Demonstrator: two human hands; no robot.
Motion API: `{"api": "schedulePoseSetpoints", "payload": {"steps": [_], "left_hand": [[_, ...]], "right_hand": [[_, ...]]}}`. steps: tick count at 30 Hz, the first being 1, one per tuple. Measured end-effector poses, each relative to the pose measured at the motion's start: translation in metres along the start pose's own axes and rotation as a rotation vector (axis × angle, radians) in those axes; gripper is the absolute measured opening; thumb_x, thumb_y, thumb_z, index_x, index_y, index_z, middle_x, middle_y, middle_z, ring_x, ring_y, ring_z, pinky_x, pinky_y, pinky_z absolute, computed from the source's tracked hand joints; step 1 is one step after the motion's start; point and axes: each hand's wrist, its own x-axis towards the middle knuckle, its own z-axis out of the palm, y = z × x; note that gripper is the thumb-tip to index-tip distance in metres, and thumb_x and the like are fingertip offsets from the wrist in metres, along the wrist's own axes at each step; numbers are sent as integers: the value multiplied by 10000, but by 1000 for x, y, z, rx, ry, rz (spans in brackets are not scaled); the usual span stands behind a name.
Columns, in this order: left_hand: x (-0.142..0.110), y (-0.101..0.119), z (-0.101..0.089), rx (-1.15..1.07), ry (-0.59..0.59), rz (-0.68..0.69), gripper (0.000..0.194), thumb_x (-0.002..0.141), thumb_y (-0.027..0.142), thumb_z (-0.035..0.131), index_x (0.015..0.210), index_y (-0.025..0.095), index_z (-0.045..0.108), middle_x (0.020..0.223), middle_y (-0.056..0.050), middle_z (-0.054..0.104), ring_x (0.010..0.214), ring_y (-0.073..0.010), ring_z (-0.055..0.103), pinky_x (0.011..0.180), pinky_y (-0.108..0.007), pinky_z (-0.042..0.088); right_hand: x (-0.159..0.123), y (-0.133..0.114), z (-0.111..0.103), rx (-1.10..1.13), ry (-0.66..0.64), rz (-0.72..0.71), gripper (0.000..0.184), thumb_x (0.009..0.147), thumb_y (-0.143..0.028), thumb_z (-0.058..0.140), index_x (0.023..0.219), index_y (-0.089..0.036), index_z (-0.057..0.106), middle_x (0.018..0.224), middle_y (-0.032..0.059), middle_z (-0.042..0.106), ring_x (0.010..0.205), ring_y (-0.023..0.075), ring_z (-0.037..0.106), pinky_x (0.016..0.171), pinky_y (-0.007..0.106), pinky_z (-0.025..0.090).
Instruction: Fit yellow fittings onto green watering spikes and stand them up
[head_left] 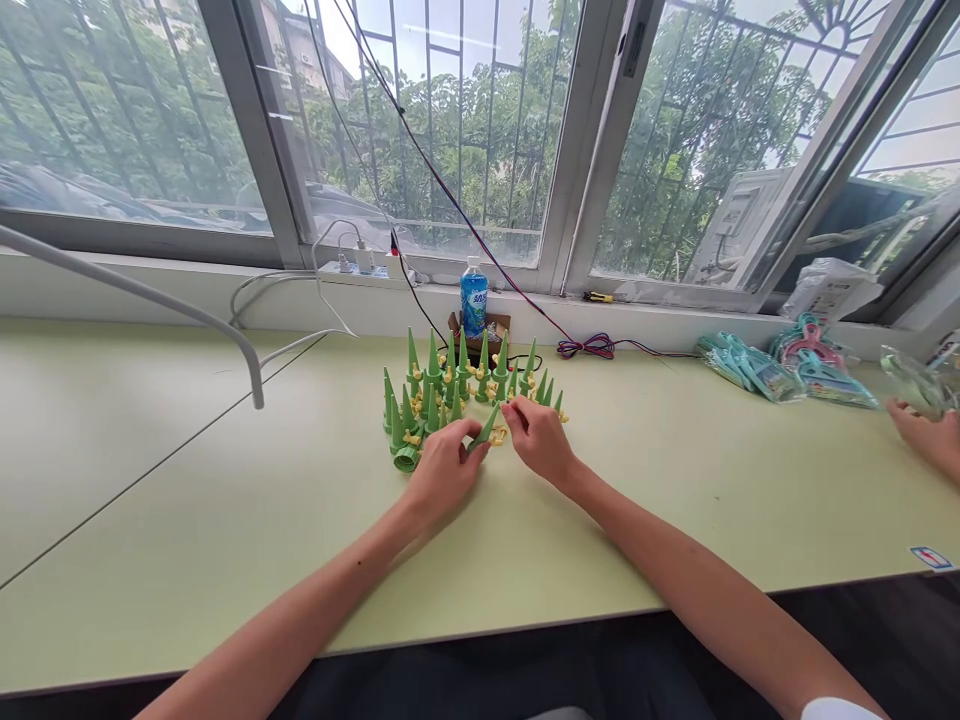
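My left hand (448,462) is closed around a green plastic watering spike (486,428), whose pointed end leans up to the right. Just beside that tip, my right hand (538,438) has its fingers pinched together; whatever may be in them is too small to make out. Small yellow valve pieces (499,435) lie on the table between my hands. Behind them stands a cluster of green spikes (433,372), points up, many with yellow valves on their sides. One green spike base (406,459) lies with its threaded opening towards me.
A blue liquid bottle (474,300) stands by a small cardboard box (500,325) behind the spikes. Coiled wire (586,346) lies to the right, then bagged teal hangers (750,367). Another person's hand (930,440) holds a plastic bag at far right. A grey cable (150,290) arches at left.
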Motion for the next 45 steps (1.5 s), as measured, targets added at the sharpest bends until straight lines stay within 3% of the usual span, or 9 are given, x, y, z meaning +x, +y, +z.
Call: {"api": "schedulePoseSetpoints", "payload": {"steps": [6, 10, 14, 18, 25, 32, 35, 40, 45], "left_hand": [[2, -5, 0, 63, -21, 2, 112, 842, 270, 511, 899, 191, 568, 715, 0, 635, 503, -130, 502, 589, -267, 388], [3, -7, 0, 57, -15, 16, 99, 831, 241, 503, 913, 199, 538, 804, -19, 664, 524, -141, 538, 606, -275, 412], [2, -7, 0, 70, -17, -20, 96, 826, 220, 510, 920, 204, 521, 710, 0, 645, 516, -156, 556, 601, -273, 421], [2, -5, 0, 58, -5, -25, 176, 834, 218, 518, 1006, 194, 539, 858, -34, 689, 542, -151, 581, 620, -276, 439], [-1, -2, 2, 93, 158, 90, 302, 883, 289, 541, 1163, 186, 495, 1038, -74, 650, 518, -100, 534, 637, -278, 453], [-3, 3, -2, 140, 311, 188, 99, 910, 292, 513, 923, 196, 496, 831, 5, 554, 506, -67, 427, 568, -221, 388], [-7, 6, -2, 169, 162, 245, 169, 911, 285, 503, 768, 196, 490, 641, 39, 486, 517, -86, 395, 549, -219, 337], [-14, 11, 5, 260, -266, 393, 292, 908, 256, 476, 627, 181, 461, 583, 29, 505, 538, -97, 398, 563, -238, 303], [-17, 11, 7, 322, -352, 402, 287, 903, 259, 468, 628, 180, 490, 615, 7, 558, 555, -110, 425, 579, -250, 305]], "right_hand": [[0, 5, 2, -171, -177, 62, 156, 941, -212, 443, 965, -186, 595, 872, 48, 659, 731, 161, 575, 628, 246, 355], [0, 8, 3, -261, -262, 89, 203, 932, -203, 471, 1071, -191, 619, 1007, 77, 655, 835, 183, 602, 655, 261, 375], [0, 10, 3, -289, -302, 96, 229, 933, -204, 481, 1112, -201, 624, 1064, 83, 635, 901, 194, 608, 683, 266, 392], [0, 10, 4, -310, -322, 95, 255, 918, -147, 462, 1096, -205, 635, 1085, 83, 616, 897, 191, 609, 680, 265, 396], [-2, 12, 5, -351, -347, 67, 313, 898, -84, 435, 1104, -220, 628, 1100, 84, 591, 896, 191, 611, 657, 261, 389], [-1, 13, 6, -329, -368, 79, 285, 918, -117, 461, 1116, -218, 638, 1116, 81, 583, 902, 184, 609, 676, 259, 387], [-1, 12, 6, -327, -395, 82, 248, 936, -147, 455, 1085, -208, 643, 1093, 77, 587, 909, 180, 599, 682, 257, 381], [0, 10, 5, -364, -422, 95, 211, 947, -157, 430, 1020, -195, 624, 1045, 69, 587, 876, 172, 584, 647, 261, 345], [-1, 7, 5, -392, -435, 98, 148, 944, -159, 438, 990, -191, 576, 1040, 72, 575, 837, 170, 569, 611, 268, 304]]}}
